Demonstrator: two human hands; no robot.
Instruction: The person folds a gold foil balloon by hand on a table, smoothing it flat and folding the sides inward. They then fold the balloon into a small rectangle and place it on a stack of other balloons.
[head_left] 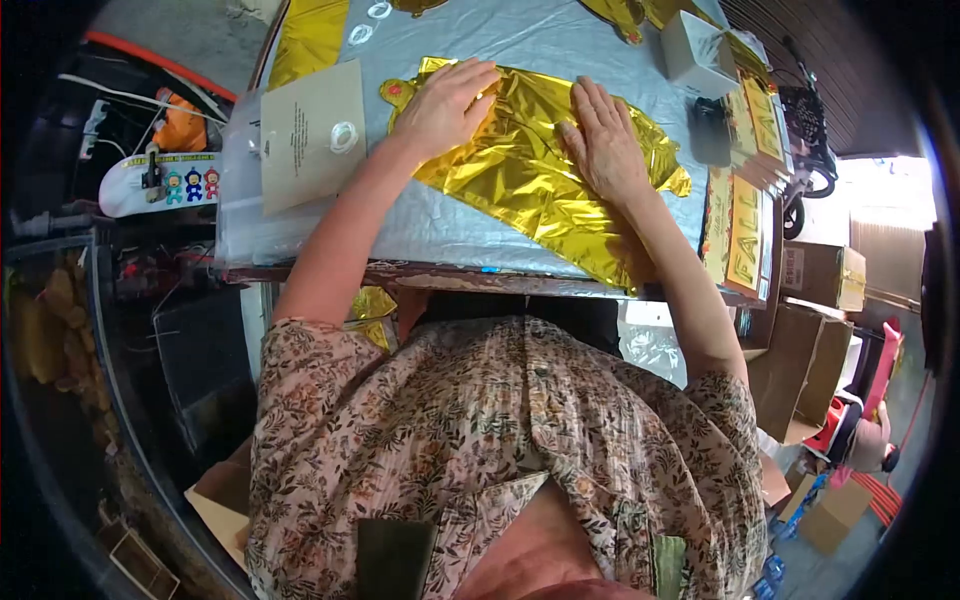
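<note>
A crinkled gold foil balloon lies flat across the blue-grey table cover, one corner reaching the table's front edge. My left hand rests on its left part, fingers stretched out and pressing down near the upper edge. On the right part lies my right hand, palm down with its fingers extended. Neither hand grips anything. Left of my left hand is a beige printed card with a coil of white ribbon on it.
More gold foil lies at the back left, near white rings. A white box stands at the back right. Printed "FALL" packs line the right edge. Cardboard boxes stand on the floor at right.
</note>
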